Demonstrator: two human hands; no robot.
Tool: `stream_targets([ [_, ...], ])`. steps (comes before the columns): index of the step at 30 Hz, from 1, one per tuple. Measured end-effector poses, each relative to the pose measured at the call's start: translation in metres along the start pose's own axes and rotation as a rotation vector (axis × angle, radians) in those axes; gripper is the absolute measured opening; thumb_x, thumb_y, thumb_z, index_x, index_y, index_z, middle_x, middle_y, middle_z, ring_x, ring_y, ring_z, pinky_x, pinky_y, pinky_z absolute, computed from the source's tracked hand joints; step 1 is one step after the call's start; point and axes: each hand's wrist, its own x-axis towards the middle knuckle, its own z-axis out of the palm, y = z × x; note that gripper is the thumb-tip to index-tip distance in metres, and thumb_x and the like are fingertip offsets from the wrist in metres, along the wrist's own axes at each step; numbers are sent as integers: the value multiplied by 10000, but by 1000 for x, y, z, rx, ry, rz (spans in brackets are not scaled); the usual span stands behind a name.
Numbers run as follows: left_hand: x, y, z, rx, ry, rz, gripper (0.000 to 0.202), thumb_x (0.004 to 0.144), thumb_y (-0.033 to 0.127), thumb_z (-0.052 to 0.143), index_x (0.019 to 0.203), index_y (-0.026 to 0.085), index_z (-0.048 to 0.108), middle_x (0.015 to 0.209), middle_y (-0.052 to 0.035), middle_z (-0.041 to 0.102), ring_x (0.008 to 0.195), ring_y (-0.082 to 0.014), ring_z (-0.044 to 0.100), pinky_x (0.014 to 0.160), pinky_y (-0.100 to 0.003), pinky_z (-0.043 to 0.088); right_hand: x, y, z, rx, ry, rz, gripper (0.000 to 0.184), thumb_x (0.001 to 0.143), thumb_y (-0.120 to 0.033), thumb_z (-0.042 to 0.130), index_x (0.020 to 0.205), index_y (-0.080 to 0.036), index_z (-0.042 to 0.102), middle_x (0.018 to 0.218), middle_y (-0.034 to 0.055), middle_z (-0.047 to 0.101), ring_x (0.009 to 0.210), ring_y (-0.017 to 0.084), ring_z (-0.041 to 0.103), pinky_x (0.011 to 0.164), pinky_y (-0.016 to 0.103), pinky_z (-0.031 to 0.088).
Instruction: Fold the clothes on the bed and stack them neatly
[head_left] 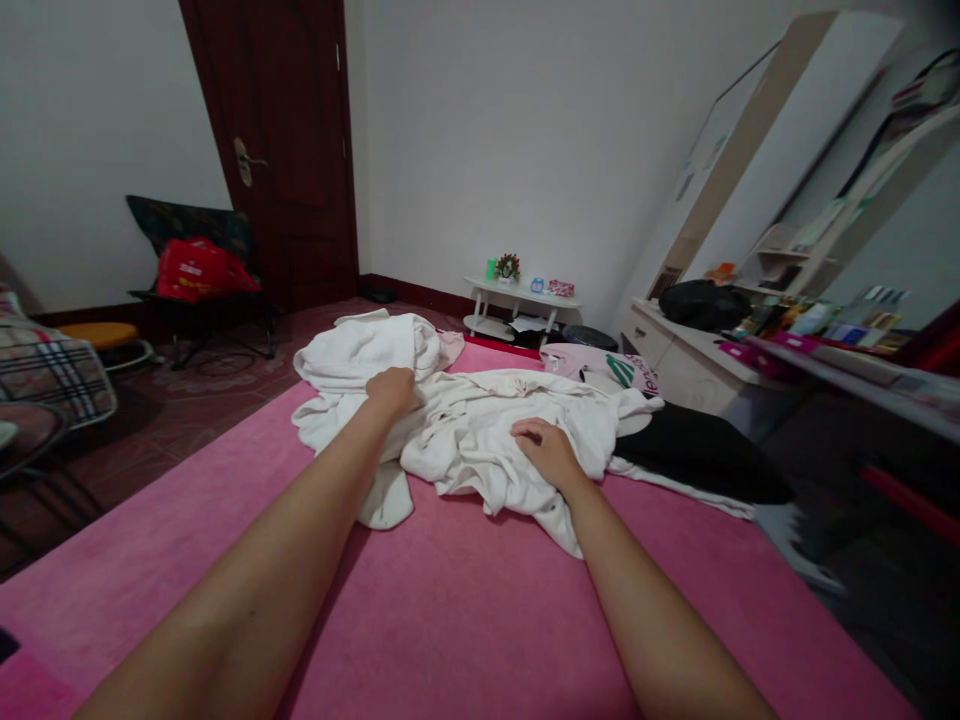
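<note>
A crumpled heap of white cloth [480, 430] lies on a pink bed cover [465, 610]. My left hand [391, 391] reaches into the far left part of the heap, fingers curled into the fabric. My right hand [546, 450] rests on the middle of the heap, its fingers bent and closed on a fold of the white cloth. Both forearms stretch out over the pink cover.
A black garment [697, 465] and a pink printed one [600, 366] lie at the bed's right. A dark door [281, 140], a chair with a red bag [196, 268], a small white table [521, 298] and a cluttered desk [757, 340] stand around.
</note>
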Motion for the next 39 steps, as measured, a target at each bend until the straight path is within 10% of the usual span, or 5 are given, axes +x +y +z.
stream_targets([
  [8,18,13,-19,-19,-122,258,182,710,247,565,770,142,701,764,-106,718,779,-207,675,693,-236,498,0,-1,2,8,20,5,191,747,-131,534,808,-199,701,946,42,691,879,162,631,833,303,477],
  [16,92,37,-50,-125,403,244,457,754,77,500,1210,61,531,1141,-209,611,1106,-304,579,902,-406,482,1,5,4,-10,56,45,217,739,-125,555,892,-195,691,923,31,690,848,155,627,813,295,486],
  [22,45,51,25,-107,263,772,534,726,18,527,1252,109,511,1452,-197,347,1338,-291,366,1078,-435,353,1,6,2,-14,47,19,220,740,-98,555,870,-208,694,923,22,686,840,147,626,817,290,489],
  [28,-24,28,30,-302,150,1072,314,896,238,477,1199,190,543,1290,-108,520,1176,-206,517,1016,-365,416,0,3,2,-18,-25,6,215,729,-78,578,863,-199,695,995,37,675,907,153,620,854,295,478],
  [39,-45,-55,9,91,-51,877,925,583,534,769,1398,287,408,1475,-158,335,1275,-362,423,989,-447,411,0,3,4,-100,-43,-6,196,746,-100,574,860,-207,692,1021,39,663,938,167,605,878,324,464],
])
